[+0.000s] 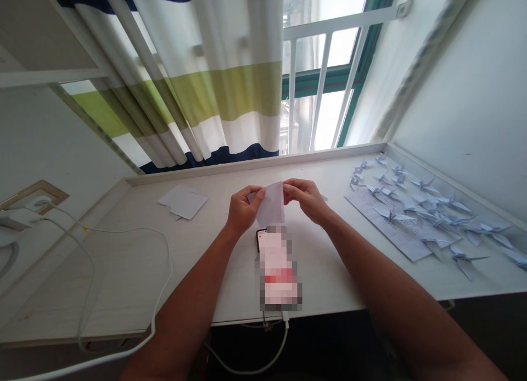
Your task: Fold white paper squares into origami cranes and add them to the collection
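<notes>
My left hand [246, 208] and my right hand [307, 200] pinch opposite edges of a folded sheet of pale paper [272, 204], holding it up above the desk. Right below my hands lies a smartphone [276, 268] with a blurred screen, its charging cable plugged in at the desk's near edge. To the left of my left hand rests a small stack of white paper squares [183, 201]. Several folded paper cranes [428, 205] stand to the right of my right hand, some on a printed sheet [387, 227].
A white desk [123, 293] runs along the window, with a raised back rim. A white cable [123, 249] loops from a wall socket [35, 197] across the desk's left side. A striped curtain [222, 90] and a railed window [325, 57] are beyond the desk.
</notes>
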`<state>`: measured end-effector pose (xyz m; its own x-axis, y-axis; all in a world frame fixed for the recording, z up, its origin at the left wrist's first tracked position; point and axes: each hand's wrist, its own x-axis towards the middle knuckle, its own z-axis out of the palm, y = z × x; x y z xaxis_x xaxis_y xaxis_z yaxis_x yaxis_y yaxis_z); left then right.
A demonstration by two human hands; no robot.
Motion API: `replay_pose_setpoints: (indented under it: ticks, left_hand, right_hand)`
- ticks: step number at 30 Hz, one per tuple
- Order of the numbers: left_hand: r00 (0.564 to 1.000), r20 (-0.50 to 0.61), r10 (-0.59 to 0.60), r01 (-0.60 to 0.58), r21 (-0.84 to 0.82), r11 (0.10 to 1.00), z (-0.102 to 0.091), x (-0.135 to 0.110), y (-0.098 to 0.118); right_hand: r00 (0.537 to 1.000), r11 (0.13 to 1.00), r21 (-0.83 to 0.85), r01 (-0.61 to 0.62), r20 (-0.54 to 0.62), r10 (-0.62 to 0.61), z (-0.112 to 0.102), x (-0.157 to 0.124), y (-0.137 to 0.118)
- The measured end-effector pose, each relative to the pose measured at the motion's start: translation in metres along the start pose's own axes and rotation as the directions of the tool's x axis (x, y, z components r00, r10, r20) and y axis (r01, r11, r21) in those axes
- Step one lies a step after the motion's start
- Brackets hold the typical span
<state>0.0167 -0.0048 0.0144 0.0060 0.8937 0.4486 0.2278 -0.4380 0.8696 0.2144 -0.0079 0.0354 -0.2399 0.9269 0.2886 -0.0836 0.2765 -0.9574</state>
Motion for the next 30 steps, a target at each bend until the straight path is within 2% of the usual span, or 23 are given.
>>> replay_pose_setpoints:
  ticks: [5,10,16,21,25,30]
  left_hand:
    - [0.999,0.041,-0.036,0.041,-0.119,0.992,0.002,-0.002,-0.001]
    - [0.967,0.238,-0.093,0.161,-0.286,0.945,0.0,-0.005,0.008]
    - [0.905,0.413,-0.1,0.236,-0.294,0.926,-0.002,-0.005,0.01]
    - [0.89,0.444,-0.104,0.242,-0.265,0.934,-0.001,-0.004,0.006]
    - [0.879,0.457,-0.134,0.279,-0.268,0.922,0.0,-0.005,0.005]
    - [0.852,0.493,-0.176,0.337,-0.26,0.905,0.0,-0.004,0.008]
  right_hand:
    - [0.999,0.999,0.042,0.034,0.02,-0.035,0.002,-0.001,0.001]
    - [0.998,0.998,0.044,0.049,-0.039,-0.047,0.005,0.0,0.005]
    - [0.992,0.999,0.025,0.047,-0.121,-0.043,0.006,0.0,0.005]
    - [0.993,0.999,0.011,0.053,-0.106,-0.051,0.005,-0.001,0.0]
    - [0.996,0.999,0.011,0.043,-0.082,-0.042,0.004,-0.002,-0.004]
    - [0.993,0.998,-0.023,0.054,-0.104,-0.056,0.003,-0.001,-0.003]
